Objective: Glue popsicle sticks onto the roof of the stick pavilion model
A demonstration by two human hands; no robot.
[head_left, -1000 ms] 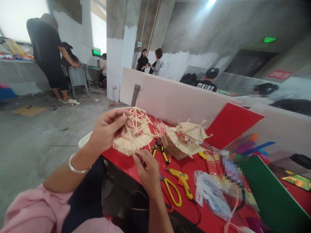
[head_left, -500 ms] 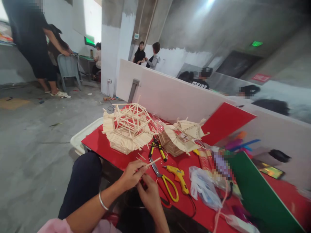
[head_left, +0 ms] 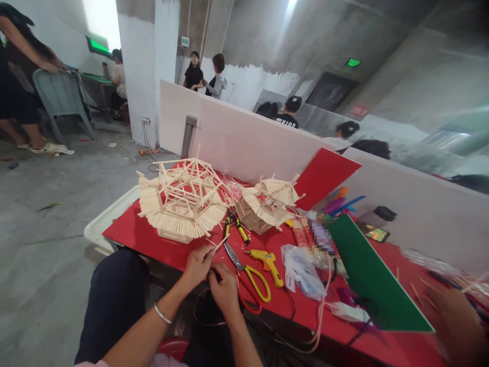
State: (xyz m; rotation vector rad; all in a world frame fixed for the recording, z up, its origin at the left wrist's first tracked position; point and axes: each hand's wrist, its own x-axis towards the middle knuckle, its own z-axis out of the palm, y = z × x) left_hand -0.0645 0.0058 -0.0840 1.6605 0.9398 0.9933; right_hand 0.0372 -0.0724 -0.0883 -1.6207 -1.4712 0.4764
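My left hand [head_left: 197, 266], with a silver bangle on its wrist, pinches a thin wooden stick [head_left: 221, 243] that points up and to the right. Close beside it, my right hand [head_left: 224, 289] has its fingers curled together at the table's front edge; what they hold, if anything, is hidden. Scissors [head_left: 237, 261] with one yellow and one red handle lie just right of the hands. A yellow glue gun [head_left: 267, 262] rests beyond them. Black-and-yellow pliers [head_left: 237, 227] lie in front of a large stick-built pavilion model [head_left: 183, 204], whose upper frame is open. A smaller stick model [head_left: 263, 204] stands to its right.
The red tabletop [head_left: 126, 232] also bears a plastic bag [head_left: 301, 272], a leaning green board [head_left: 376, 285] and cables. A white partition [head_left: 244, 132] runs behind. Another person's blurred hand [head_left: 454, 311] reaches in at right. A person [head_left: 23, 76] stands by a grey chair [head_left: 63, 99].
The view has turned right, so the scene sits further left. Another person's hand now shows at the right edge. My left hand still holds the stick, and both hands stay close together.
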